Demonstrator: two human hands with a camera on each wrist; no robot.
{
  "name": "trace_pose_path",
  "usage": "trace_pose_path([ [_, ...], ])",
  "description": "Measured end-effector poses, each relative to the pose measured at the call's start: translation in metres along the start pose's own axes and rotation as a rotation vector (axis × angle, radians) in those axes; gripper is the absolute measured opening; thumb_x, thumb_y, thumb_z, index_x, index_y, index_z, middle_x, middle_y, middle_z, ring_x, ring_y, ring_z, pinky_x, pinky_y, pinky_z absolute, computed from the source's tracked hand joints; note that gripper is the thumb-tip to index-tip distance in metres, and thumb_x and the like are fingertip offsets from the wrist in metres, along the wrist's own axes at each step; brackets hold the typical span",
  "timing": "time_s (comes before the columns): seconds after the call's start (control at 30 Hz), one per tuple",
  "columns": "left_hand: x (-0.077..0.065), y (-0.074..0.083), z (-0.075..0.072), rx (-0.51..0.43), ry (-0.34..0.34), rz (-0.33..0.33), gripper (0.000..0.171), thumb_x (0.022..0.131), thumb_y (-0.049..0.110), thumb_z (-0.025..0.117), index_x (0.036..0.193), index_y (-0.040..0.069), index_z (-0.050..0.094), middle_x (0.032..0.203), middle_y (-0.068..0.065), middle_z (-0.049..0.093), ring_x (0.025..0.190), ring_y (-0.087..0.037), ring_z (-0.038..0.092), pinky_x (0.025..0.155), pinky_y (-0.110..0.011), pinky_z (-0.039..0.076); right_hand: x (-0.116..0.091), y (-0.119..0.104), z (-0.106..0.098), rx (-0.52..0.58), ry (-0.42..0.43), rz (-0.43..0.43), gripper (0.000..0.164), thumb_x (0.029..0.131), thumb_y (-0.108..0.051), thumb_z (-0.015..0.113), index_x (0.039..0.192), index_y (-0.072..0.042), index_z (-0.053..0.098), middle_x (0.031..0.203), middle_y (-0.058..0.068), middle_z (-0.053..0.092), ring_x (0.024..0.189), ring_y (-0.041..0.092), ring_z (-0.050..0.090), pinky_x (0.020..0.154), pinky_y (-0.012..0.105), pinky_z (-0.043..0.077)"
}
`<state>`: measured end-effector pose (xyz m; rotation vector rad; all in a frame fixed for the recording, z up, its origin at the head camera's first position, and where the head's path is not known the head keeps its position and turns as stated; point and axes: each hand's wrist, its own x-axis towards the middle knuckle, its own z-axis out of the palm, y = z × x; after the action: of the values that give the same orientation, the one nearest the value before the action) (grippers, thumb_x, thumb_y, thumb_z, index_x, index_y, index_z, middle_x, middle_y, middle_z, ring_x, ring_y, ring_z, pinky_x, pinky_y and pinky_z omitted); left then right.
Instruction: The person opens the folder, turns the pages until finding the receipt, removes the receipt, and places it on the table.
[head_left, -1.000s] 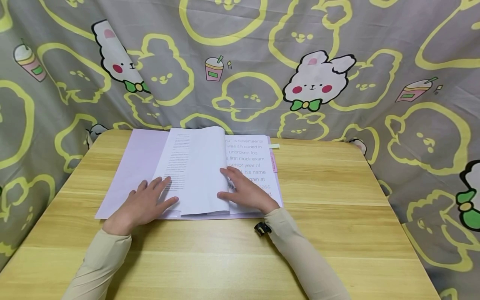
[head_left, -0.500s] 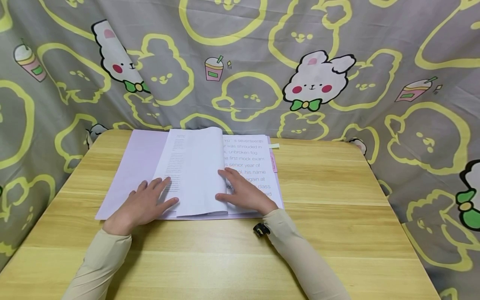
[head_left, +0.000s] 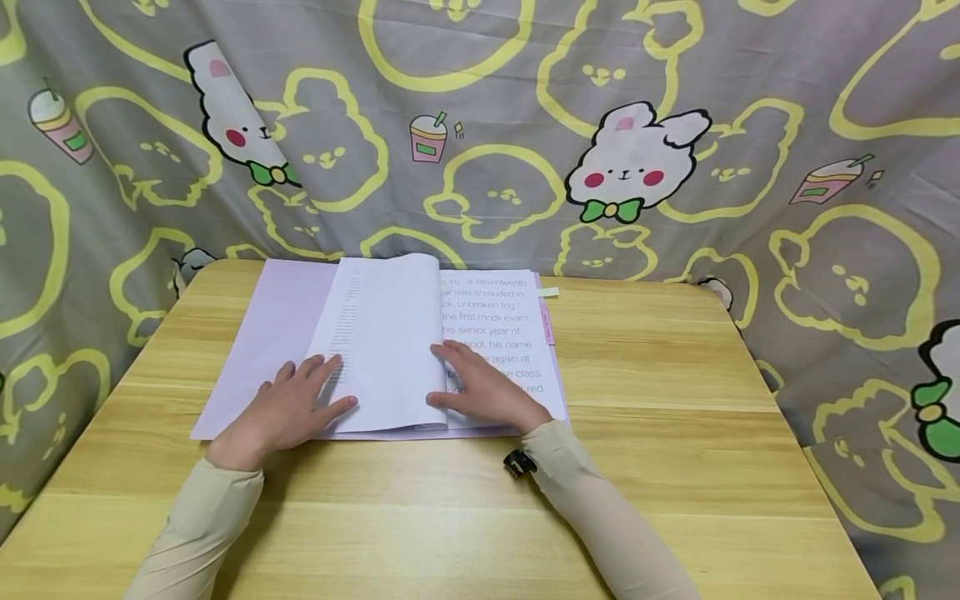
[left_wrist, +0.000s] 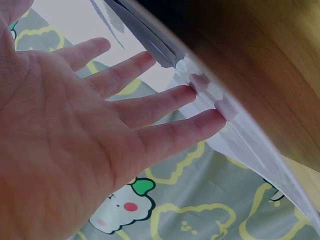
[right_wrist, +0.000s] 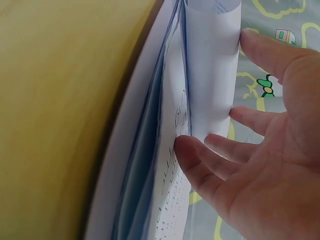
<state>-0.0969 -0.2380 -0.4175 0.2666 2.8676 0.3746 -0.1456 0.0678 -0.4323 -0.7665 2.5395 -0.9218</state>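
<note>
A lilac folder (head_left: 277, 325) lies open on the table with printed sheets in it. One white page (head_left: 397, 333) curls over toward the left, hiding most of the small print under it. My right hand (head_left: 487, 385), fingers spread, touches the curled edge of that page; the right wrist view has its fingertips against the rolled page (right_wrist: 212, 70). To its right shows a sheet in large print (head_left: 491, 304). My left hand (head_left: 281, 408) rests with spread fingers on the lower left of the folder. Straight fingers (left_wrist: 160, 107) reach the sheets in the left wrist view.
The folder lies on a wooden table (head_left: 660, 417), near its back edge. A pale tab (head_left: 549, 292) and a pink tab (head_left: 548, 323) stick out at the folder's right. Behind the table hangs a grey patterned curtain (head_left: 510, 108).
The curled page has moved a little farther left with my right hand, showing more of the large print and covering more small print. My left hand has stayed in place.
</note>
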Motion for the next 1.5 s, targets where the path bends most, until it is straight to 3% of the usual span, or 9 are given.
trace_pose_path([
  [0.97,-0.002,0.000,0.000,0.002,0.001,0.025,0.090,0.096,0.065,0.056,0.157,0.002,0.036,0.155,-0.035,0.036,0.136,-0.068,0.029,0.098,-0.083,0.030,-0.002,-0.008,0.007,-0.083,-0.028,-0.051,0.074,0.097,-0.040,0.069,0.159,-0.015,0.037,0.165,0.006,0.036,0.152,0.026,0.033,0.124,0.039,0.026],
  [1.2,-0.003,0.001,0.000,0.001,0.002,0.027,0.090,0.096,0.064,0.058,0.157,0.001,0.036,0.156,-0.037,0.031,0.137,-0.068,0.028,0.098,-0.084,0.029,0.000,-0.007,0.010,-0.105,-0.025,-0.035,0.068,0.098,-0.038,0.069,0.157,-0.020,0.041,0.167,0.005,0.031,0.151,0.027,0.033,0.123,0.041,0.029],
  [1.5,-0.002,0.001,0.000,0.003,0.012,0.022,0.092,0.093,0.064,0.061,0.157,0.001,0.036,0.159,-0.037,0.025,0.137,-0.068,0.028,0.098,-0.084,0.029,0.001,-0.008,0.010,-0.157,-0.030,-0.071,0.061,0.100,-0.034,0.067,0.154,-0.016,0.047,0.166,0.005,0.033,0.151,0.029,0.034,0.122,0.041,0.029],
])
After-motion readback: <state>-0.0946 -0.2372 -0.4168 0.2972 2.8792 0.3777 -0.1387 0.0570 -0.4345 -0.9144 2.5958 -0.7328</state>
